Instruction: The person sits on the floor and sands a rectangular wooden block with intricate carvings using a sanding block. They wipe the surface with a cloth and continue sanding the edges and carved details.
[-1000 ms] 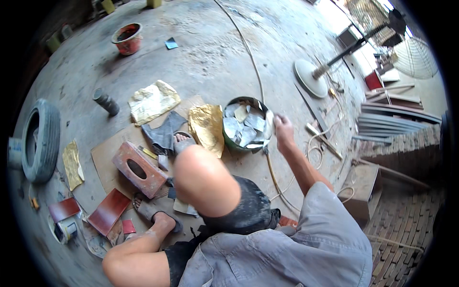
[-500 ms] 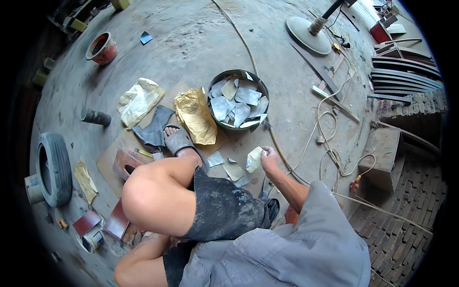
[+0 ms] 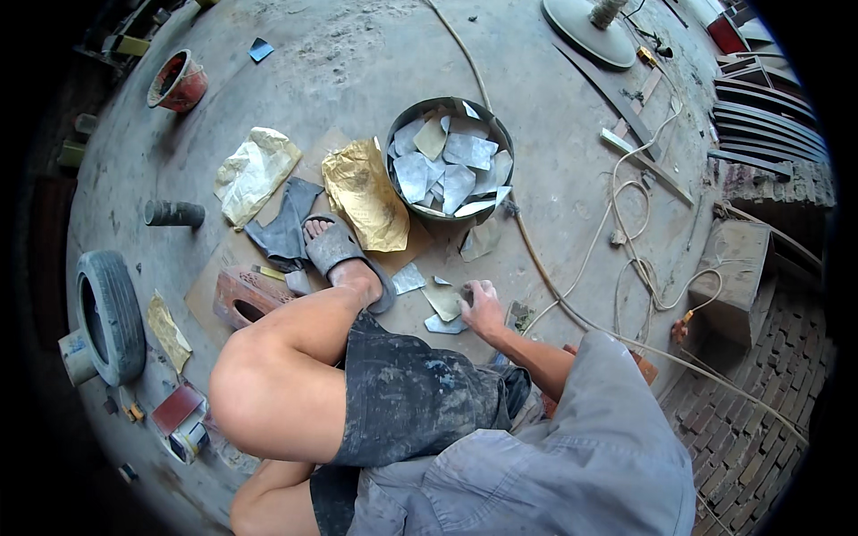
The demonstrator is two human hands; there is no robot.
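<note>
My right hand [image 3: 483,305] hovers at the right edge of a small pile of torn pale sheets [image 3: 441,302], which look like sandpaper. Its fingers are loosely curled, with a gap between thumb and fingers and nothing seen in them. Another torn pale piece [image 3: 481,241] lies on the floor just below a round dark bucket [image 3: 507,147]. That bucket is heaped with whitish and yellowish torn pieces [image 3: 458,183]. A small light-blue piece [image 3: 408,279] rests beside my sandalled foot. My left hand is out of sight behind my raised knee.
Crumpled gold paper [image 3: 366,192], a pale crumpled sheet [image 3: 255,177] and a grey cloth [image 3: 284,223] lie around the foot. A tyre [image 3: 112,317] and a red bucket [image 3: 179,82] stand left. Cables [image 3: 626,250] snake across the right, near a box [image 3: 735,268].
My right hand has let go of the pale piece, now on the floor by the bucket, and moved left to the small pile. A dark red board beside my knee has gone from sight.
</note>
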